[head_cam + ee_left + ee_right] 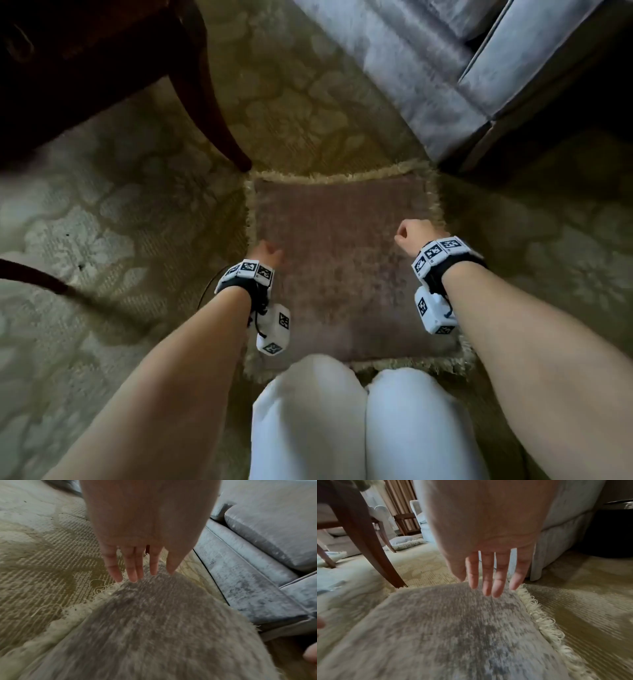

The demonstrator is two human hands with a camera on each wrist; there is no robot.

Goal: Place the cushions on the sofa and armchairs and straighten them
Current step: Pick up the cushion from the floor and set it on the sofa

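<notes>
cushion (346,260): lay flat on carpet (102,222), near sofa (428,68)
left hand (265,253): over left edge, fingers (132,568) straight, empty
right hand (416,234): over right edge, fingers (488,577) straight, empty

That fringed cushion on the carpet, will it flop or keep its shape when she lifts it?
The cushion bulges upward in the wrist views, so it is probably well stuffed and will sag only a little. It likely weighs little for its bulk. Its woven cover and loose fringe should give both open hands a sure, non-slippery hold.
</notes>
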